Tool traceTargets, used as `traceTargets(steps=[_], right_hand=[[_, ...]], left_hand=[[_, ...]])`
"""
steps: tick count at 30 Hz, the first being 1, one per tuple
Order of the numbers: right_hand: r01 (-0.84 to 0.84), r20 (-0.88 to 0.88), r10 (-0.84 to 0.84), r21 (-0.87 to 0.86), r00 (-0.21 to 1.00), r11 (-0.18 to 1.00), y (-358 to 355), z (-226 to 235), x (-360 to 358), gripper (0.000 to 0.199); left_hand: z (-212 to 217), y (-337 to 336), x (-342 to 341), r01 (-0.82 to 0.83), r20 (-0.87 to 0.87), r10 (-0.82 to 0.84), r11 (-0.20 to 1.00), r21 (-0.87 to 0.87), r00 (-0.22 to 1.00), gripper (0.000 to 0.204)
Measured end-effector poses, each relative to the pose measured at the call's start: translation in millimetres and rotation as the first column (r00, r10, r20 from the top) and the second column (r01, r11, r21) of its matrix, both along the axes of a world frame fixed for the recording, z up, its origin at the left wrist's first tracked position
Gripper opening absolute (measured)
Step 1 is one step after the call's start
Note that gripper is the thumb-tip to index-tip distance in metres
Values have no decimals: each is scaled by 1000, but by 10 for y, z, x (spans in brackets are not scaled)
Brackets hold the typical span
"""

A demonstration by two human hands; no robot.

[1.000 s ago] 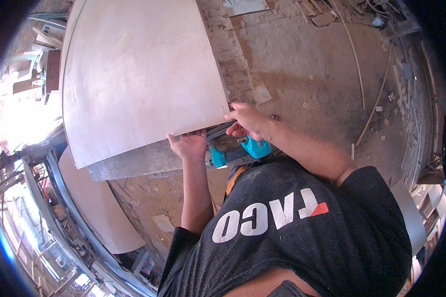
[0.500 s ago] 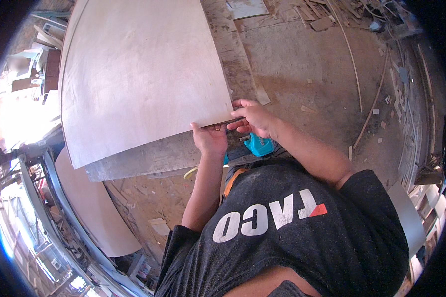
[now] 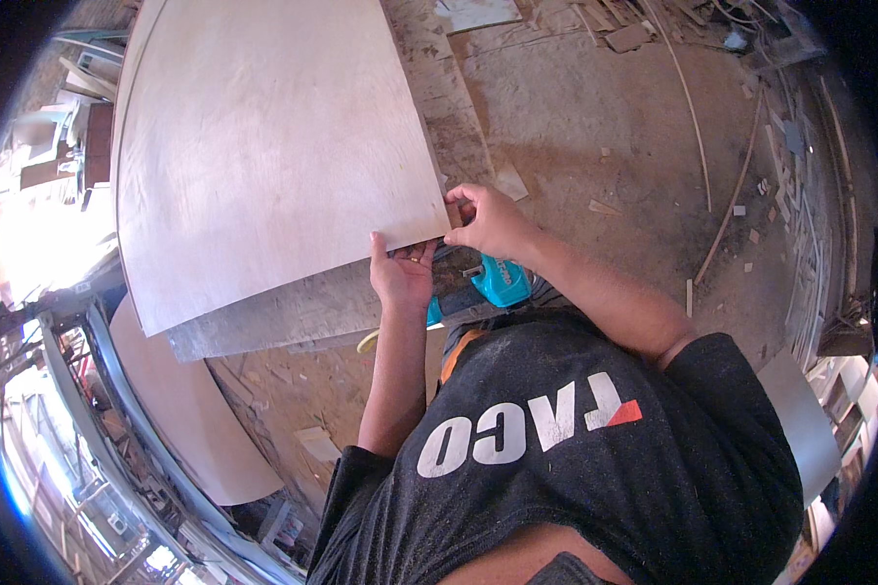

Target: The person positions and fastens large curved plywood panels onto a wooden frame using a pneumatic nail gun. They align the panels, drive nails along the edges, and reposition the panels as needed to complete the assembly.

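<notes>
A large pale plywood sheet (image 3: pixel 273 146) lies over a worn grey-brown board (image 3: pixel 293 307) in front of me. My left hand (image 3: pixel 403 278) grips the sheet's near edge, thumb on top and the other fingers underneath. At the sheet's near right corner, my right hand (image 3: pixel 496 226) is closed, thumb and forefinger pinching the edge. A small brownish bit of wood shows between those fingers; whether it belongs to the sheet I cannot tell. Just below my right hand, close to my body, is a teal power tool (image 3: pixel 503 283), partly hidden.
Another curved plywood sheet (image 3: pixel 190 409) rests at the lower left, beside a metal frame (image 3: pixel 132 390). Wood scraps (image 3: pixel 624 34) lie on the dusty floor at the far right. A long thin strip (image 3: pixel 688 107) stretches across the floor.
The sheet's near right corner and both hands have shifted slightly left. My right hand's fingers, spread around the corner before, have drawn together at the edge.
</notes>
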State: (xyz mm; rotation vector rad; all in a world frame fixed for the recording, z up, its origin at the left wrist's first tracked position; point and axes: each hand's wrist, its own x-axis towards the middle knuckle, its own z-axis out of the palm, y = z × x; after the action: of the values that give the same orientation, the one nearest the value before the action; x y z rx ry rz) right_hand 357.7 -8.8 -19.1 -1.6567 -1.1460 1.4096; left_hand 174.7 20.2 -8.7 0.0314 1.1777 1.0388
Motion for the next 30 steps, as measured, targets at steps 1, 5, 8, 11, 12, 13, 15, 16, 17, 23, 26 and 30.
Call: traceTargets(steps=[1, 5, 8, 11, 12, 13, 15, 16, 17, 23, 26, 30], right_hand=[[-18, 65, 15, 37, 998, 999, -24, 40, 1, 50], [32, 182, -65, 175, 981, 984, -3, -40, 69, 48], [58, 120, -73, 131, 990, 990, 251, -45, 296, 46], [-49, 164, 42, 41, 986, 998, 428, 64, 383, 59], [-43, 186, 40, 14, 982, 999, 540, 112, 426, 64], [29, 218, -40, 56, 975, 998, 673, 91, 454, 70], [179, 273, -227, 191, 935, 965, 965, -108, 446, 81], [174, 265, -215, 171, 940, 970, 1125, -44, 389, 85], [166, 255, -196, 138, 947, 977, 1217, -14, 260, 89], [76, 493, -146, 159, 858, 984, 1504, 33, 2, 97], [106, 501, -205, 218, 841, 970, 1486, -101, -16, 96], [56, 553, -206, 276, 807, 960, 1397, -175, -52, 97]], left_hand=[[-22, -5, -19, 4, -9, -4, 1000, 4, 1000, 51], [-86, -19, -8, 37, -66, -32, 997, 64, 997, 53], [-182, -43, -4, 46, -123, -33, 994, 104, 992, 57], [-236, -51, -5, 102, -146, -81, 984, 144, 986, 59], [-298, -77, -46, 272, -335, -201, 945, 181, 921, 60], [-293, -66, -23, 236, -294, -172, 951, 198, 940, 62], [-271, -29, 44, 172, -208, -125, 960, 222, 970, 64], [-256, -43, -3, 209, -265, -148, 953, 219, 953, 62], [-250, -59, -58, 242, -317, -167, 946, 215, 934, 61], [-312, -29, -18, 139, -266, -93, 977, 160, 959, 55], [-251, -28, 8, 177, -299, -123, 971, 159, 946, 57], [-117, -130, 17, 158, -314, -107, 977, 143, 944, 56]])
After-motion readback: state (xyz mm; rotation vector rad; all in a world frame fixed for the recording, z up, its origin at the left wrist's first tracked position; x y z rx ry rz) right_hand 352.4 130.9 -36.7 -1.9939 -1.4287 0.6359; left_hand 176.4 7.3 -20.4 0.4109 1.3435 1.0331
